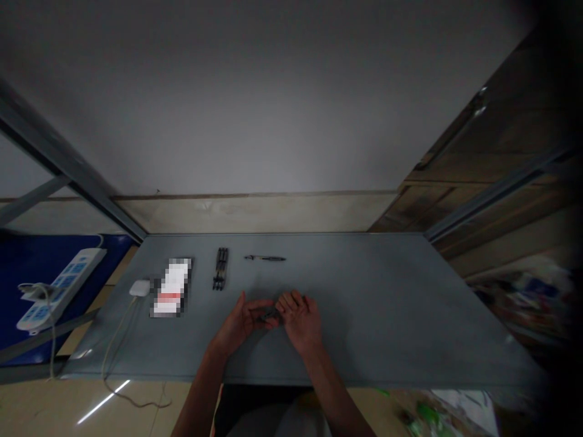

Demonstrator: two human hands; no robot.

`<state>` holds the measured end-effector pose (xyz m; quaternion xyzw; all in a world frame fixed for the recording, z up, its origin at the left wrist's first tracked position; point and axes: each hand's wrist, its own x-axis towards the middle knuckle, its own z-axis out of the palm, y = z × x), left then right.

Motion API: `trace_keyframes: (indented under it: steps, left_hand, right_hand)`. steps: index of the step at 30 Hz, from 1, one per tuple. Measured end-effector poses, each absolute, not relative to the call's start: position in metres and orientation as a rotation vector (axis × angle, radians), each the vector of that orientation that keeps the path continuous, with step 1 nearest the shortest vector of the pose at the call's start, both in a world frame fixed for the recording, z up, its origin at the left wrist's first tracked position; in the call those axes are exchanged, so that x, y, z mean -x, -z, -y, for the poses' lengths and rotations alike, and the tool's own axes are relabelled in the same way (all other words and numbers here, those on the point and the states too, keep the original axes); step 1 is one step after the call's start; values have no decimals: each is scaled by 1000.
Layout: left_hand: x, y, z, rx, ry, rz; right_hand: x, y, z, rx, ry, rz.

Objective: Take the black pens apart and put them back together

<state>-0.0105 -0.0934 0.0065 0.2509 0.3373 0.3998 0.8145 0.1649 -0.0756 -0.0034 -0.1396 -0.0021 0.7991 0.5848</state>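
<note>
Close together over the front middle of the grey table point(378, 303) are my left hand point(241, 320) and my right hand point(301, 318). Between their fingertips is a small dark object point(269, 314), too dim and partly covered to name. My left fingers are closed around it from the left. The right hand, palm turned up, has its fingers curled in and its fingertips at the object. Beyond my hands lies a single dark pen point(268, 258), placed sideways. To its left, several dark pens point(221, 268) lie side by side in a row.
A phone-like device point(170, 288) with a blurred screen lies at the left, beside a white charger point(139, 287) with a cable hanging over the front edge. A white power strip point(61, 291) rests on a blue surface. Metal posts stand at both table sides; a wall is behind.
</note>
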Motion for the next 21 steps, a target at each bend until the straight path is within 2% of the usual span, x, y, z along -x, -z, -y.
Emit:
trace_keyframes:
  steps: [21]
  left_hand:
    - [10, -5, 95, -540, -882, -694]
  right_hand:
    - [-164, 7, 75, 320, -1854, 5]
